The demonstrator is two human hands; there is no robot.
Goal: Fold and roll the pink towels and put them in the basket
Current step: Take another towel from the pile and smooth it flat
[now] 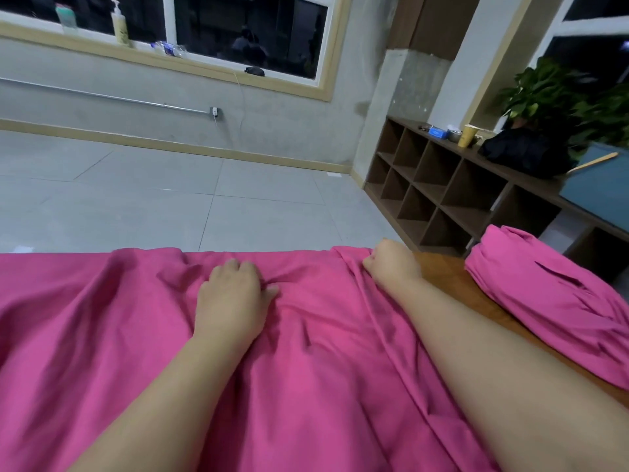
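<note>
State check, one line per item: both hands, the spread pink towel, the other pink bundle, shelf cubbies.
left hand: fingers curled, bunching the cloth mid-towel
right hand: gripping the towel's far edge
spread pink towel: flat on the table, wrinkled, not rolled
second pink towel: loosely bundled, at the right on the table
table: wooden strip bare between the towels
shelf cubbies: visible ones hold nothing
basket: not in view

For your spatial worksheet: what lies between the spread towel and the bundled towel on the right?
In the head view, a bare strip of wooden table separates the spread towel from the bundled towel.
</note>
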